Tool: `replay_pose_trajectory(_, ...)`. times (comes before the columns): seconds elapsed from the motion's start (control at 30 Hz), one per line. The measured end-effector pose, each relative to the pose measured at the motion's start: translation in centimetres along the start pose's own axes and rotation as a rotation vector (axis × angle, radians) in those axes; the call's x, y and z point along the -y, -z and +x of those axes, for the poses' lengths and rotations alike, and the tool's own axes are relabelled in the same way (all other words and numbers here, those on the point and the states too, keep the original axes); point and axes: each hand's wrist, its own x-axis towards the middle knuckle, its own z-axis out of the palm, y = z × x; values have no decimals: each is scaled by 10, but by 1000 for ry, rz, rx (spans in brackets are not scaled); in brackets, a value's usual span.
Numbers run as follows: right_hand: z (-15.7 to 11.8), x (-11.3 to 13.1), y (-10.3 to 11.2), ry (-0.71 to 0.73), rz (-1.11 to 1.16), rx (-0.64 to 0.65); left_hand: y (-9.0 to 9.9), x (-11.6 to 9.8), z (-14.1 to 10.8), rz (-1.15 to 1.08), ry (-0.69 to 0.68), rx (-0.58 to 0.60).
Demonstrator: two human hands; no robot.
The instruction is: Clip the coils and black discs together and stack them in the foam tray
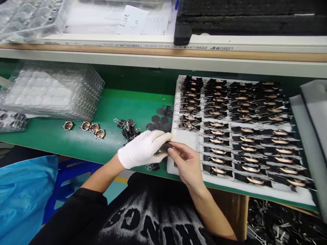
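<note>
My left hand (143, 149), in a white glove, is closed around the edge of a dark round disc (165, 147). From the other side my bare right hand (187, 162) pinches the same disc between thumb and fingers. Whether another part sits under the disc is hidden. Just beyond the hands lies a loose group of dark discs (155, 119). A pile of black binder clips (129, 129) is beside my left hand, and a few more clips (152, 166) lie below it. Several gold-rimmed round pieces (99, 133) with dark faces rest farther left on the green table.
At right, a white foam tray (187, 139) holds rows of clipped gold-rimmed pieces (246, 139). Stacked clear plastic trays (53, 92) stand at left. A shelf edge (153, 56) runs across the back. A box of clips (281, 221) is below right. Blue cloth (25, 194) shows lower left.
</note>
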Motion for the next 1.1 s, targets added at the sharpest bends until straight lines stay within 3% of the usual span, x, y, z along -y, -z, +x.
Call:
replay_pose_trajectory(0.17, 2, -4, 1, -71, 183, -32, -8, -6, -4, -329, 164, 32)
replay_pose_trajectory(0.27, 4, -4, -1, -95, 214, -30, -12, -12, -6, -350, 246, 26)
replay_pose_trajectory(0.4, 6, 0, -1, -153, 314, -11, -18, -18, -8, -267, 304, -89)
replay_pose_trajectory(0.57, 9, 6, 3, -248, 411, -4, -27, -16, -7, -209, 293, -159)
replay_pose_trajectory(0.77, 10, 3, 2, -247, 434, -41, -39, -12, -13, -176, 225, -189)
replay_pose_trajectory(0.97, 8, -2, -2, -144, 259, -109, -41, -15, -15, -105, 174, -246)
replay_pose_trajectory(1.1, 9, 1, 3, -139, 201, -28, -42, -22, -15, -197, 206, -259)
